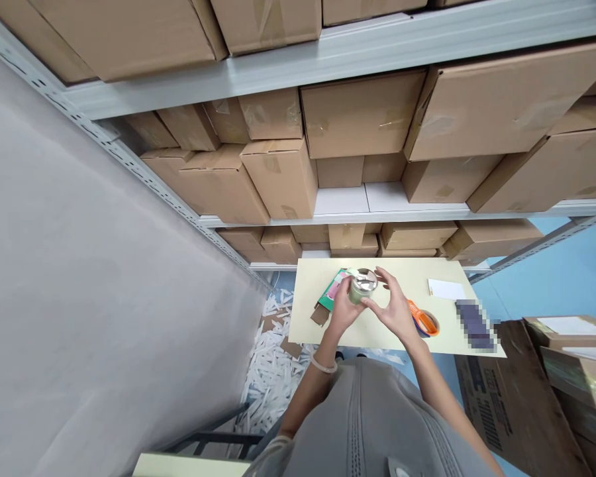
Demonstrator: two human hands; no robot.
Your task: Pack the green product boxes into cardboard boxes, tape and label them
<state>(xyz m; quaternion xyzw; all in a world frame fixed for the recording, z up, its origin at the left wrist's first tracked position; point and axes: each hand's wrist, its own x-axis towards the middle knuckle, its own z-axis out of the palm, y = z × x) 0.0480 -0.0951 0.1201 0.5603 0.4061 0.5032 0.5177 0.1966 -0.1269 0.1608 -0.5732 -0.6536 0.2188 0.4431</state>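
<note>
Over the cream tabletop (308, 285) I hold a pale green container with a shiny silver top (363, 281), perhaps a cup or a tin. My left hand (345, 310) is wrapped round its left side. My right hand (391, 306) curves about the right side, thumb at the lower wall and fingertips at the rim. Below the left hand lies a green and pink box (334, 291) with a brown cardboard flap (320, 315). Orange-handled scissors (424, 319) rest on a roll of tape (434, 318) just right of my right wrist.
A white card (446, 289) and a pixelated dark object (475, 324) lie at the table's right. Shelves (338, 215) with cardboard boxes (281, 175) stand behind. Paper strips (273, 371) cover the floor at left, beside the wall (129, 298). Cartons (516, 391) stand at right.
</note>
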